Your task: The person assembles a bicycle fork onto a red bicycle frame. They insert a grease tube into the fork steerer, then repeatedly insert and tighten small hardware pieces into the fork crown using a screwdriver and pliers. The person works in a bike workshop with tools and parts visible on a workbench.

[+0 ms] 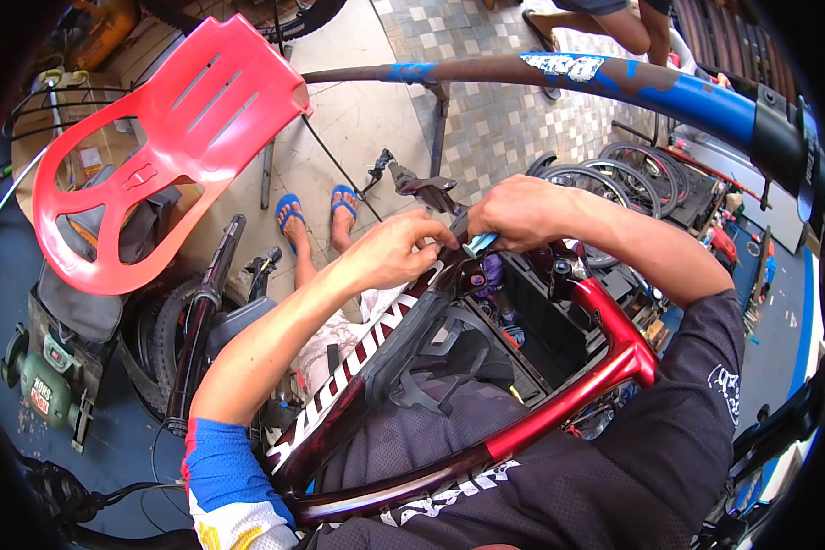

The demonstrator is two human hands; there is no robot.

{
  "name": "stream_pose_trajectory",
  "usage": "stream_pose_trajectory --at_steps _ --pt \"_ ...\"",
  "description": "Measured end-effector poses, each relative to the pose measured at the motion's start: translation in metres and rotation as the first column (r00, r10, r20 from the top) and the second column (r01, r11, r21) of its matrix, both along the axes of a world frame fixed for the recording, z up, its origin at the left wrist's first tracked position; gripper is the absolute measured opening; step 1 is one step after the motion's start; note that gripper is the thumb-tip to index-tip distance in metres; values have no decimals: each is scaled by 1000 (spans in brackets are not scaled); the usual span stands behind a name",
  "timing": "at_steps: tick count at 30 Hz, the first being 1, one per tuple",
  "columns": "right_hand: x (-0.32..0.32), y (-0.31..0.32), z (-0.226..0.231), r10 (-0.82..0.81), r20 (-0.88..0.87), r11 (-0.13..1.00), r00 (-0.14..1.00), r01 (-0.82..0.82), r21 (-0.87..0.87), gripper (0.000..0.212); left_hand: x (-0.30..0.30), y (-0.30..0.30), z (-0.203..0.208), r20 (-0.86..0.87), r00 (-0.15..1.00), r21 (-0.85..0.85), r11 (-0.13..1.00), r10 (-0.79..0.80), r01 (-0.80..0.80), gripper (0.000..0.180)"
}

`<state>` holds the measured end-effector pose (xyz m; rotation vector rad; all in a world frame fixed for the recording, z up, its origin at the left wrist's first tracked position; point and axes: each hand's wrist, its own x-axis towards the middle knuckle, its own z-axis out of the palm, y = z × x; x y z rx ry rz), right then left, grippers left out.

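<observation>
A bicycle frame lies across my lap, with a glossy red tube on the right and a dark tube with white lettering on the left. At its far end my left hand has its fingers bent in a pinch against the frame; whatever lies between the fingertips is hidden. Beside it, my right hand is curled around a small teal piece that looks like a tool's handle. Most of that piece is covered by the fingers. Dark linkage parts jut out just beyond both hands.
A red plastic chair stands at the upper left, above a green bench grinder. A worn blue tube arches across the far side. Bicycle wheels lie at the right. Feet in blue flip-flops rest on the tiles. Another person's legs show beyond.
</observation>
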<state>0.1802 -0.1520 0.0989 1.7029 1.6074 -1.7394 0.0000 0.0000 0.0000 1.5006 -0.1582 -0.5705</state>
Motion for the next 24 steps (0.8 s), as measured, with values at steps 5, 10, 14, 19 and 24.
stream_pose_trajectory --at_steps 5,10,14,19,24 --pt "10 -13 -9 -165 -98 985 981 168 24 25 2 -6 5 80 996 -10 1000 27 -27 39" --pt "17 -22 -10 -345 -192 939 919 337 -71 25 3 -11 12 143 990 62 998 -5 -4 43" --pt "21 -16 -5 -400 -180 915 899 380 -134 24 1 -11 13 180 984 119 993 3 -25 45" --pt "23 -17 -11 -391 -192 920 900 388 -55 28 1 -13 11 179 984 111 994 -4 -16 47" --pt "28 -11 -9 -386 -147 923 911 381 -60 30 1 -13 11 167 986 112 994 -5 -13 48"
